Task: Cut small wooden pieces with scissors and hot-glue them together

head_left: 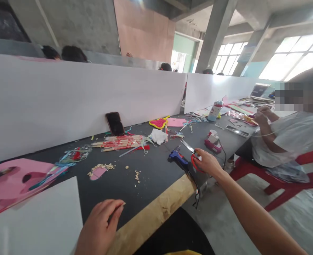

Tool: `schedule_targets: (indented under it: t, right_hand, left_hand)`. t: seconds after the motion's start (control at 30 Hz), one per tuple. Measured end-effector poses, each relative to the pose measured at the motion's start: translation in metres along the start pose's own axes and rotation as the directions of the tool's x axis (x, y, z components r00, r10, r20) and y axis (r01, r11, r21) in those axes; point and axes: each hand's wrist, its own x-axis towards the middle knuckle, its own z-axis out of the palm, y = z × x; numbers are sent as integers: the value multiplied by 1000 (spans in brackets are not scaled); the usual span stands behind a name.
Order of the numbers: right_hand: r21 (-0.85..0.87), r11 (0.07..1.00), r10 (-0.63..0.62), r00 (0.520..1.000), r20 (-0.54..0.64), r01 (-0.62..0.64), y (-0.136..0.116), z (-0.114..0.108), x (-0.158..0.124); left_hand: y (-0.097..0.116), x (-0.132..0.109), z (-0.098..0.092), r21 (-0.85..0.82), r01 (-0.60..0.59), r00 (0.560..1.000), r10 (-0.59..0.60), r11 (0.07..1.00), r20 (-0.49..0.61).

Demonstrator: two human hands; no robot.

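Note:
My right hand (pixel 207 162) reaches out to the right over the table's front edge and closes on the red handles of a pair of scissors (pixel 192 154), whose blades point up and left. A blue glue gun (pixel 178 157) lies just left of the scissors, its black cord hanging over the edge. My left hand (pixel 100 226) is near me at the front edge, thumb and fingers pinched on a tiny pale bead. Loose pale beads (pixel 101 167) are scattered on the dark table top (pixel 151 170).
A white sheet (pixel 37 219) and pink foam shape (pixel 10 180) lie at left. Wooden sticks (pixel 120 142), a phone (pixel 115 123) against the white divider (pixel 79 95), a tissue and paper scraps lie beyond. A person on a red chair (pixel 291 177) works at right.

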Motion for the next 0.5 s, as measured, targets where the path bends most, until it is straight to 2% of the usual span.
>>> schedule_targets:
  t: [0.17,0.37,0.5]
  right_hand:
    - [-56,997,56,995,81,-52,7,15,26]
    - [-130,991,61,988,143,-42,8,27,42]
    - [-161,987,49,983,174,-21,2,30,48]
  left_hand:
    - [-5,8,12,20,-5,1000,5,1000,6]
    - [-15,20,24,11,-98,995,98,995,4]
    - [-14,21,28,27,-38,998,36,999,43]
